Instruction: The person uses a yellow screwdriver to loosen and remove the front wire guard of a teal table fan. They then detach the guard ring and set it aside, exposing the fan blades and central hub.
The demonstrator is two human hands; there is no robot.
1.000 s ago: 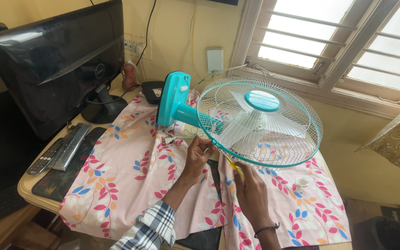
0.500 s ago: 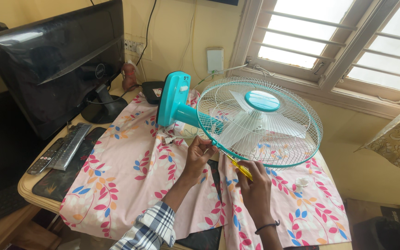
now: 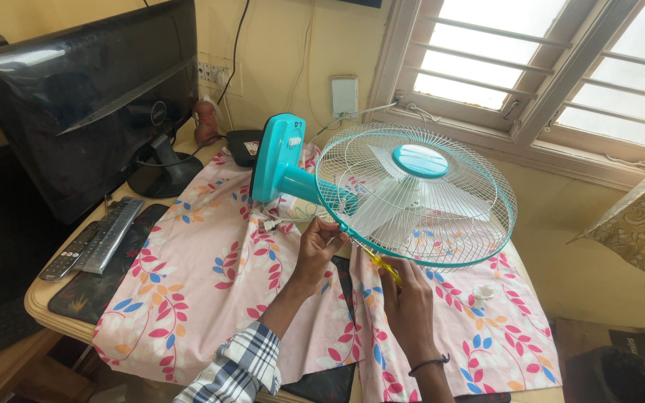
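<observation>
My left hand (image 3: 316, 246) pinches the fan (image 3: 412, 195) guard's near rim, where the fan lies tilted on the desk (image 3: 46, 287). My right hand (image 3: 406, 295), closed on a yellow screwdriver (image 3: 378, 263), angles its shaft up-left toward that rim point. Hands are close, not touching.

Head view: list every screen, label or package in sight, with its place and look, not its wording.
Monitor: back left of the table, wide black screen, switched off, on a black stand.
Sticker: small pale label with a red patch, on the black box behind the fan base.
Dark box: on the floor at lower right, brownish-black, partly cut off.
</observation>
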